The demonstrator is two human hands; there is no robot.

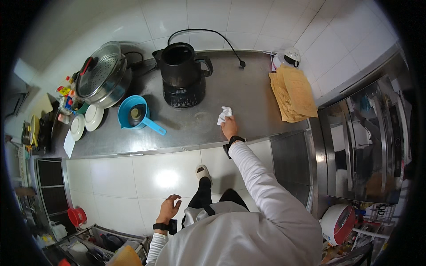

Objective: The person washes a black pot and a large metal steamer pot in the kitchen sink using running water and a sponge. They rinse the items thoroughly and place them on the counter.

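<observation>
My right hand [229, 127] grips a crumpled white tissue [225, 114] on the stainless steel countertop [239, 89], close to its front edge. To the left of that hand stands a black electric kettle [178, 68] on a base with a control panel [184, 99]. Farther left is a blue plastic ladle-like pot [134, 113] with a long handle, and something round and pale shows inside it. My left hand [168, 209] hangs over the floor beside my body, its fingers loosely apart and nothing in it.
A steel steamer pot [114, 83] with a glass lid and two white plates [94, 118] occupy the left side. A black cord [229, 43] with a plug lies behind the kettle. Stacked brown paper [293, 93] is at right, near a glossy cabinet [362, 139]. A wire rack [96, 239] stands behind me.
</observation>
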